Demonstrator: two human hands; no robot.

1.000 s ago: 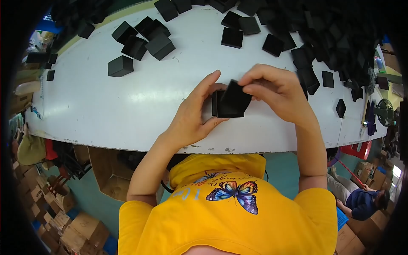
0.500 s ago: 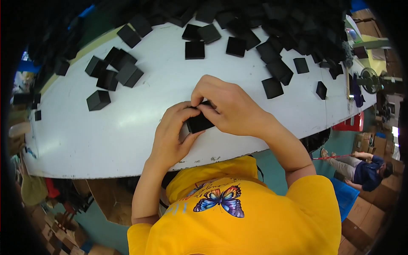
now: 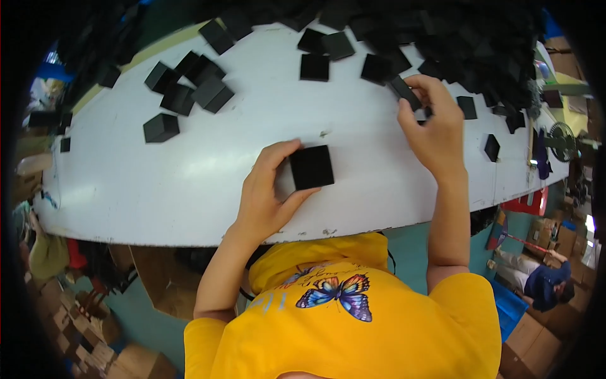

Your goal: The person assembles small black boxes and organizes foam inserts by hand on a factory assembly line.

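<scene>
My left hand point(image 3: 268, 189) grips a closed black box point(image 3: 311, 167) just above the white table point(image 3: 208, 170), near its front edge. My right hand point(image 3: 434, 126) is further back and to the right, with its fingers closed on a flat black box piece point(image 3: 405, 92) tilted up off the table. Around it lie several loose flat black pieces point(image 3: 314, 66).
A cluster of finished black boxes point(image 3: 189, 88) sits at the back left, one box point(image 3: 161, 127) apart from it. A big heap of black pieces point(image 3: 454, 44) fills the back right. Another person point(image 3: 543, 281) sits on the floor at right, among cardboard cartons point(image 3: 95, 341).
Both hands were pressing the box together; now my right hand has let go and reached back right, taking hold of a flat black piece. My left hand keeps the closed box.
</scene>
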